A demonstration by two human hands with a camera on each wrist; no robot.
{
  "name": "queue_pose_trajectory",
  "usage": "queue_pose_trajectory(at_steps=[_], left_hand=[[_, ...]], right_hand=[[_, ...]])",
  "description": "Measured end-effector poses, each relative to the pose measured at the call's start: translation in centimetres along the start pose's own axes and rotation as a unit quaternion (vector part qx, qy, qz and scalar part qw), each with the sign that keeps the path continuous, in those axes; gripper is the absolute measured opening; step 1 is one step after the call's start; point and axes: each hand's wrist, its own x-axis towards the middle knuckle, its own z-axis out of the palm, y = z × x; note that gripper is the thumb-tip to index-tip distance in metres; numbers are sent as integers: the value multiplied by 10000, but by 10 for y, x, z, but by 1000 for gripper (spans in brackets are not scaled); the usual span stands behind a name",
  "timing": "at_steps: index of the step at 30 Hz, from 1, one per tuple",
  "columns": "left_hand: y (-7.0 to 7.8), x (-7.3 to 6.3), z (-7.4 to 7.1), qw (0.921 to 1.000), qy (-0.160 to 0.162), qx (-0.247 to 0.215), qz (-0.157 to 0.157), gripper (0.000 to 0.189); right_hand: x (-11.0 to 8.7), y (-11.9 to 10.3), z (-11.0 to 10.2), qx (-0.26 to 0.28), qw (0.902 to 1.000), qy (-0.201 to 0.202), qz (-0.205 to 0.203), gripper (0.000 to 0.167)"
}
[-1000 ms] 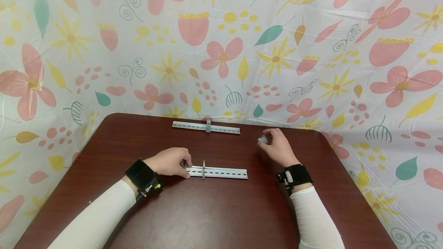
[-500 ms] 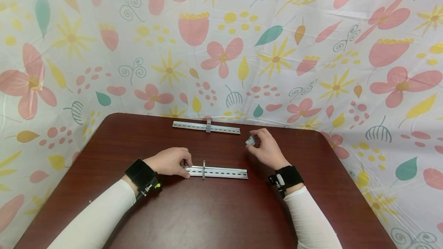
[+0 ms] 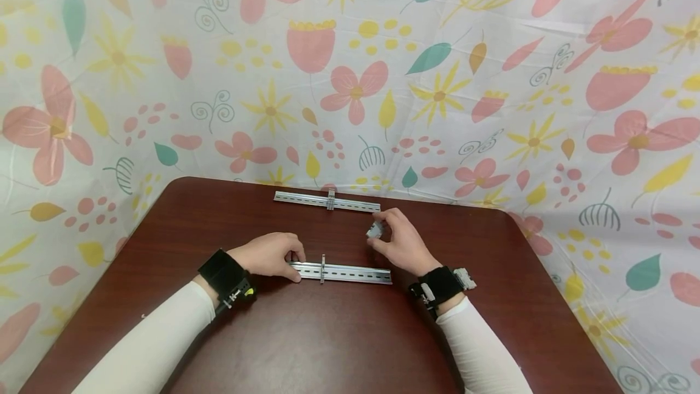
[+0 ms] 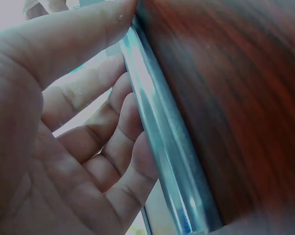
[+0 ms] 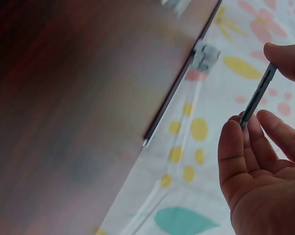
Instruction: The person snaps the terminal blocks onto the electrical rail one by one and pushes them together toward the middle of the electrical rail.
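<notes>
My left hand [image 3: 268, 255] grips the left end of the nearer slotted metal DIN rail [image 3: 358, 273], thumb on one long side. In the left wrist view, the fingertips of my left hand [image 4: 74, 107] touch the opposite side of the rail [image 4: 162, 122]. An upright clip-like piece [image 3: 322, 269] stands across this rail near its middle. My right hand [image 3: 401, 242] pinches a thin grey terminal block [image 3: 375, 230] above the table, behind the rail's right end. The right wrist view shows the block [image 5: 258, 95] edge-on between thumb and fingertips.
A second DIN rail [image 3: 301, 199] lies near the table's back edge, with grey pieces [image 3: 330, 199] mounted across its middle. Another light grey piece [image 3: 465, 278] shows beside the right wristband. A flower-print curtain [image 3: 350, 78] hangs behind the brown table [image 3: 328, 333].
My right hand has moved left with the terminal block, towards the nearer rail. The grey piece beside the right wristband has come into view. My left hand stays on the rail.
</notes>
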Motion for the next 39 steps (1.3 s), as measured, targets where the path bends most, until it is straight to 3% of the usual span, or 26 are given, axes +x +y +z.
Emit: queue_pose_trajectory(at_steps=[9,15,21,25,34,39], left_hand=[[-3,1,-2,9995,-50,-279,-131,28],[-2,5,-3,9975,317,-609,-189,24],[6,8,-5,9799,867,-1713,-546,33],[6,10,-5,9682,1159,-2126,-624,37],[6,11,-8,9429,1380,-2896,-898,39],[7,10,-9,9404,1303,-3012,-888,35]], right_hand=[[10,-21,14,-10,9994,-96,-339,59],[17,-36,19,48,9989,-137,-451,58],[29,-53,28,157,9977,-152,-644,57],[36,-62,35,304,9955,-160,-881,60],[43,-78,50,240,9937,-296,-1053,62],[44,-84,53,283,9932,-348,-1077,60]])
